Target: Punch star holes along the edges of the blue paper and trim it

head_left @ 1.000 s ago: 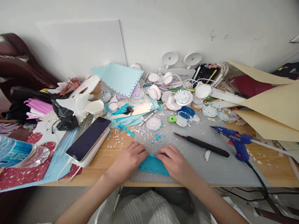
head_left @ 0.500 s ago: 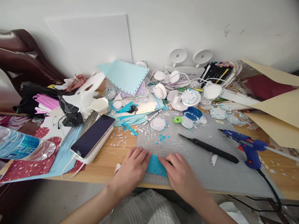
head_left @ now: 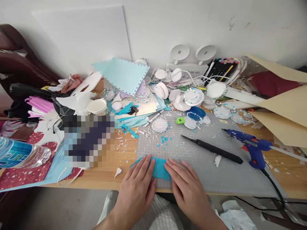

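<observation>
My left hand (head_left: 138, 187) and my right hand (head_left: 187, 186) lie flat, fingers stretched out, on a piece of teal paper (head_left: 159, 168) at the near edge of a grey cutting mat (head_left: 216, 169). Both hands press the paper down against the mat. The paper shows between the two hands and has small holes along it. A black craft knife (head_left: 212, 149) lies on the mat beyond my right hand. Further right, a blue glue gun (head_left: 250, 146) rests on the mat.
The wooden desk (head_left: 120, 153) is crowded with paper scraps, white discs, a paper cup (head_left: 97, 106), a light blue sheet (head_left: 122, 74), markers (head_left: 222, 65) and tan card (head_left: 285, 105). At the left lie a water bottle (head_left: 21, 152) and a blurred device.
Both hands have gone from curled over the teal paper to lying flat on it, and have slid nearer the desk edge. The view has shifted slightly.
</observation>
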A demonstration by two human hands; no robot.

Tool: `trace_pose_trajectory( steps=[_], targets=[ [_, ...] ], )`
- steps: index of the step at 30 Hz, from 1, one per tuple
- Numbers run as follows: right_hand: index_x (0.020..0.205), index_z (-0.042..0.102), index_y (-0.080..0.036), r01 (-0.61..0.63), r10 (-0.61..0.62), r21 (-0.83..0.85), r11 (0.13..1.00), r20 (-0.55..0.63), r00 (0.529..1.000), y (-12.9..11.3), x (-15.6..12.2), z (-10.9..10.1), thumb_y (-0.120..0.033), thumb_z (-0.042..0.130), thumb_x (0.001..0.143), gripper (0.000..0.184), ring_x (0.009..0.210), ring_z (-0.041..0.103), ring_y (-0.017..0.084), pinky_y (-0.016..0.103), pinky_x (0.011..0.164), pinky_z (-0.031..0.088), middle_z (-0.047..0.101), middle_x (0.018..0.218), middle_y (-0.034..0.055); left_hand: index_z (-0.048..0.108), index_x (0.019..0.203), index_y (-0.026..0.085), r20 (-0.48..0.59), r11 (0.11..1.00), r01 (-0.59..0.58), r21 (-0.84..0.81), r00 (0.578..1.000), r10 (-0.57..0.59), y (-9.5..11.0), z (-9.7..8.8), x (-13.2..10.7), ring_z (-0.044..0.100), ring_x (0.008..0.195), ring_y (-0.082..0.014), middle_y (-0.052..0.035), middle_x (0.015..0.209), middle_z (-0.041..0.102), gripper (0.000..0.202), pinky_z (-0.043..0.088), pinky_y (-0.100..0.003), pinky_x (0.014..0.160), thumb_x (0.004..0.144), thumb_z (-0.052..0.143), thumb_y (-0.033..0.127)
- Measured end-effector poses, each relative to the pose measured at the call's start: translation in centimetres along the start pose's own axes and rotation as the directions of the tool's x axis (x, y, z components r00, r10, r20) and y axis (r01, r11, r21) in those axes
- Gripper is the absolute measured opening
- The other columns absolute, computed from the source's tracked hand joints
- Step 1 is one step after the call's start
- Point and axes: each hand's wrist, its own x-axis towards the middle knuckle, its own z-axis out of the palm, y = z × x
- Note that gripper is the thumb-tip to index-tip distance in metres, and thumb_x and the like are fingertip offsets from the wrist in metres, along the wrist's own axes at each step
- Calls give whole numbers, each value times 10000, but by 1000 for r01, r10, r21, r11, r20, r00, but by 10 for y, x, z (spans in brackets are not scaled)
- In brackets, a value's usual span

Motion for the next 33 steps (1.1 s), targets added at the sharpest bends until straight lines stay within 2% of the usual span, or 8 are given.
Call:
trace_pose_trajectory(
  steps=[3, 6, 11, 20, 25, 29, 31, 33],
  targets=[
    [1380, 385, -126, -38, 38, 24, 999, 1, 999, 6, -7, -4, -76, 406, 890, 494, 1215, 538, 211, 486, 1070, 367, 598, 1290, 107, 383, 1402, 95, 24, 999, 22, -24, 999, -22, -3, -3, -2, 463, 1288, -251, -119, 1431, 455, 531, 470, -416, 987, 901, 458, 256],
    [1384, 379, -131, -41, 41, 36, 999, -14, 999, 9, -12, -7, -81, 414, 892, 496, 1206, 554, 212, 490, 1080, 364, 606, 1283, 106, 318, 1433, 85, 35, 999, 37, -38, 999, -35, -4, -4, -1, 451, 1299, -239, -114, 1433, 453, 578, 458, -408, 1006, 907, 459, 279],
    [1362, 411, -106, 72, -69, 41, 997, -55, 996, 4, -16, -5, -42, 438, 867, 500, 1239, 528, 207, 449, 1070, 383, 622, 1266, 107, 370, 1405, 79, 11, 1000, 14, 3, 1000, -14, -7, -1, 6, 417, 1325, -252, -119, 1455, 419, 560, 404, -431, 1048, 906, 464, 315],
    [1359, 412, -108, -4, 14, 111, 994, -85, 996, 3, -17, 1, -50, 446, 874, 490, 1166, 589, 185, 416, 1038, 439, 662, 1204, 101, 361, 1421, 101, 48, 998, -33, 52, 998, 30, -13, -1, 9, 311, 1383, -263, -94, 1494, 353, 558, 249, -465, 1105, 915, 445, 320],
    [1352, 417, -124, -7, 19, 139, 990, -83, 996, 2, -16, 1, -51, 444, 875, 484, 1129, 611, 186, 407, 1024, 452, 667, 1195, 91, 378, 1421, 224, 61, 997, -73, -22, 995, 75, -1, -1, 10, 354, 1363, -222, -49, 1500, 350, 492, 280, -408, 1071, 942, 413, 332],
    [1295, 483, -169, -18, 35, 115, 993, -142, 989, 23, -13, -17, -73, 468, 872, 434, 1047, 638, 193, 425, 1038, 411, 679, 1150, 75, 369, 1426, 230, 81, 996, -77, -38, 993, 80, -1, -3, 7, 349, 1363, -245, -69, 1510, 325, 505, 281, -436, 1059, 950, 394, 396],
    [1254, 524, -184, -101, 102, 15, 995, -246, 964, 45, -11, -31, -92, 471, 876, 392, 1052, 617, 224, 452, 1004, 414, 655, 1168, 97, 360, 1430, 232, 100, 995, -90, -51, 990, 95, -5, -4, 6, 337, 1367, -246, -64, 1516, 317, 505, 254, -458, 1076, 955, 381, 403],
    [1181, 584, -182, -248, 204, -123, 961, -291, 935, 71, -9, -44, -191, 481, 896, 304, 1092, 572, 285, 487, 960, 421, 605, 1218, 130, 342, 1438, 228, 118, 992, -107, -60, 986, 114, -8, -3, 6, 320, 1375, -257, -70, 1521, 307, 513, 228, -485, 1090, 955, 385, 396]
  ],
)
